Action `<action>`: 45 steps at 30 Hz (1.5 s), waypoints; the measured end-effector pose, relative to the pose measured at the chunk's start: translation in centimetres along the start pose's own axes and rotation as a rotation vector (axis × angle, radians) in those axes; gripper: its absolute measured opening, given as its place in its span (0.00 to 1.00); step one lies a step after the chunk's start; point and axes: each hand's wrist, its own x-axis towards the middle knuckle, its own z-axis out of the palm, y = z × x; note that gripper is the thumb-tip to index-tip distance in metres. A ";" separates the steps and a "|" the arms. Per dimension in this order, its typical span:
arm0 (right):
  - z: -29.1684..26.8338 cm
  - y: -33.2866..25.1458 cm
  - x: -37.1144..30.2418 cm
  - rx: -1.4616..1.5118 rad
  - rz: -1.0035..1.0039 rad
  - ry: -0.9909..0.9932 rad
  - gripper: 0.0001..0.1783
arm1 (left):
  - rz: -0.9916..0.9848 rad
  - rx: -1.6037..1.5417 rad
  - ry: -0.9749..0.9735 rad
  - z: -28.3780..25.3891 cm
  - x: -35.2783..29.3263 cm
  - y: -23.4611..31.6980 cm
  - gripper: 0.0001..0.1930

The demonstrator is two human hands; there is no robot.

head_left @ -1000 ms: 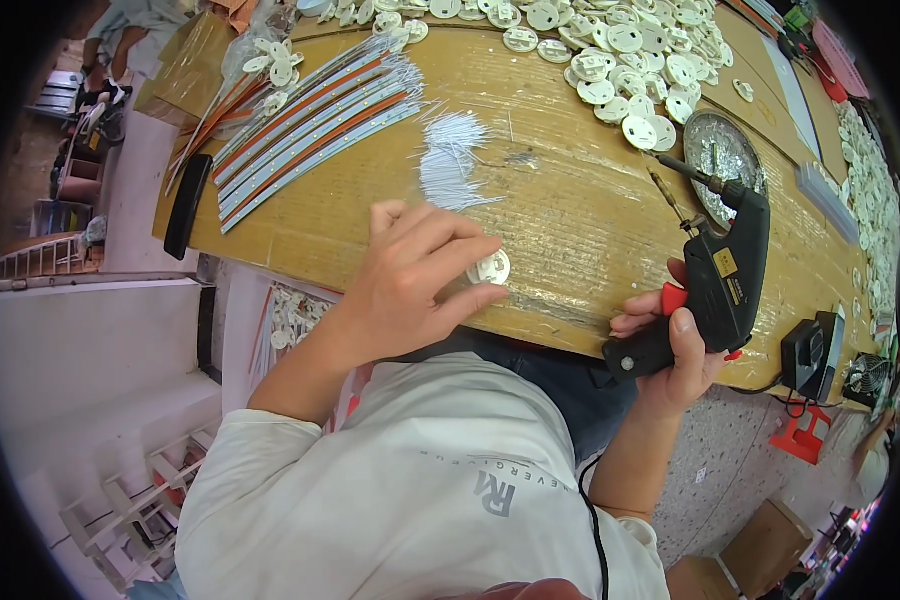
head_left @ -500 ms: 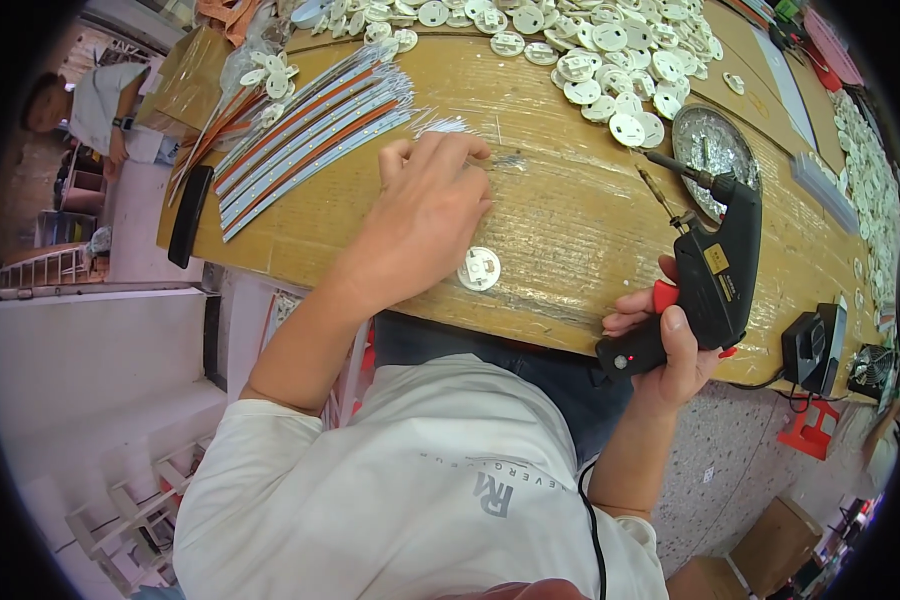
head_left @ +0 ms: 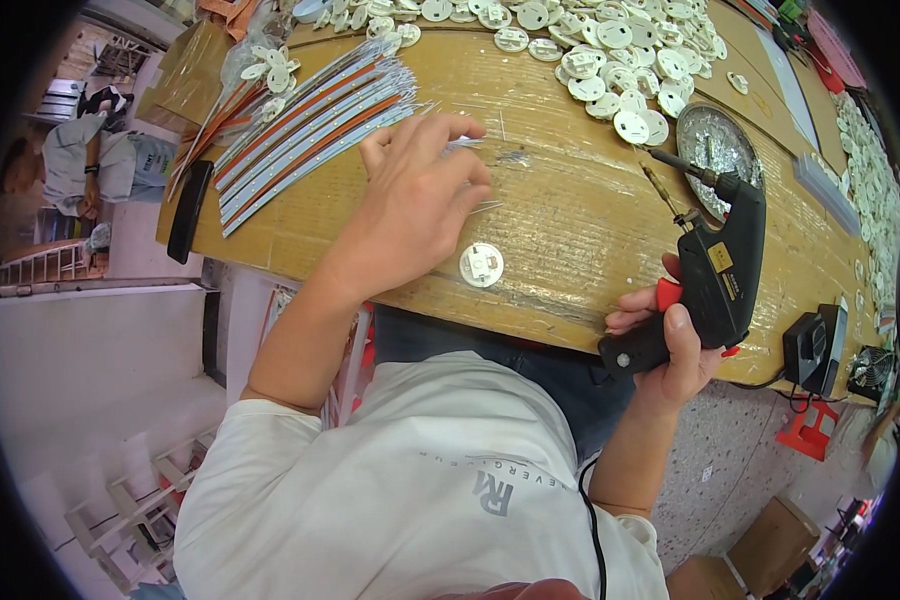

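"Head view — which way to the white disc [head_left: 482,265] from the left hand [head_left: 415,195]?"

"Rightward and back toward the body, just beside the thumb. Lying flat on the tabletop [head_left: 570,245], touched by neither hand, much nearer to the left than to the right hand [head_left: 682,350]."

"Any long axis?"

"None; round, with raised fittings uppermost."

"And the left grip?"

"Parted wide between thumb and forefinger, above thin white wires [head_left: 463,144]. Seemingly empty, though impossible to tell beneath the curled fingers. Mostly covered, those wires, but running roughly left to right beside the thumb."

"Right grip?"

"Wrapped around the handle of a black soldering gun [head_left: 725,270], well apart from the disc."

"Pointing where?"

"Away from the body and leftward at the nozzle, toward the heap of discs [head_left: 620,70] — slanting back down to the left along the handle."
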 end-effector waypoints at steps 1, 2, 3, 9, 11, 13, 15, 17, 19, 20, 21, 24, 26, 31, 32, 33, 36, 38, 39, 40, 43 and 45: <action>0.0 0.0 0.0 -0.001 0.000 0.000 0.30 | -0.001 -0.001 0.000 0.0 0.0 0.1 0.04; 0.0 0.0 0.0 -0.002 -0.003 0.003 0.30 | 0.025 0.001 -0.022 0.0 0.0 0.2 0.04; 0.0 0.0 0.0 -0.002 -0.006 0.005 0.30 | 0.049 0.003 -0.044 0.1 -0.1 0.4 0.04; -0.4 0.0 -0.1 0.054 0.003 -0.042 0.28 | 0.020 0.034 -0.125 0.7 -0.3 0.5 0.06; -0.4 0.0 0.0 0.048 0.003 -0.040 0.29 | 0.030 0.058 -0.132 1.0 -0.3 0.5 0.05; -0.3 0.0 0.0 0.042 0.004 -0.038 0.29 | 0.040 0.081 -0.139 1.0 -0.4 0.6 0.05; -0.3 0.0 -0.2 0.044 -0.019 -0.014 0.30 | 0.032 0.068 0.088 0.7 -0.4 0.9 0.05; -0.6 0.4 -0.3 0.041 -0.041 0.001 0.31 | 0.016 0.010 0.087 -1.1 -0.9 0.9 0.06; -0.6 0.5 -0.2 0.042 -0.060 -0.005 0.33 | -0.016 -0.036 0.095 -2.0 -1.7 0.8 0.06; -0.7 0.4 -0.3 0.061 -0.059 -0.018 0.35 | 0.013 -0.108 0.130 -2.0 -2.2 0.8 0.06; -0.7 0.3 -0.5 0.082 -0.058 -0.031 0.36 | 0.042 -0.180 0.166 -2.1 -2.7 0.8 0.06; -0.3 -0.5 -1.1 0.100 -0.003 -0.099 0.38 | -0.016 -0.281 0.116 -2.1 -4.3 1.2 0.05; -0.3 -0.5 -2.2 0.033 0.015 -0.160 0.39 | -0.066 -0.327 0.098 -1.4 -5.3 1.0 0.05; -1.3 0.6 -3.5 -0.246 -0.035 -0.365 0.40 | -0.178 -0.370 0.102 -0.2 -6.3 1.4 0.05; -1.3 0.9 -3.9 -0.276 -0.033 -0.316 0.40 | -0.186 -0.363 0.107 0.0 -6.2 1.5 0.05; -0.7 0.7 -3.8 -0.280 -0.028 -0.320 0.40 | -0.193 -0.354 0.109 0.1 -6.3 1.6 0.04; 0.8 0.0 -3.1 -0.338 -0.057 -0.239 0.19 | -0.202 -0.390 0.106 0.8 -6.6 1.1 0.04; 0.8 -0.1 -2.7 -0.474 -0.089 -0.344 0.17 | -0.214 -0.411 0.103 0.6 -6.6 0.9 0.05; 0.8 -0.1 -2.6 -0.477 -0.083 -0.348 0.17 | -0.219 -0.428 0.099 0.5 -6.6 0.8 0.06; 0.9 -0.2 -2.5 -0.506 -0.105 -0.364 0.18 | -0.226 -0.430 0.099 0.4 -6.6 0.8 0.06; 1.0 -0.3 -2.4 -0.540 -0.130 -0.390 0.19 | -0.207 -0.416 0.080 0.3 -6.5 0.7 0.06; 1.1 -0.2 -2.3 -0.545 -0.133 -0.400 0.19 | -0.197 -0.414 0.079 0.3 -6.4 0.7 0.06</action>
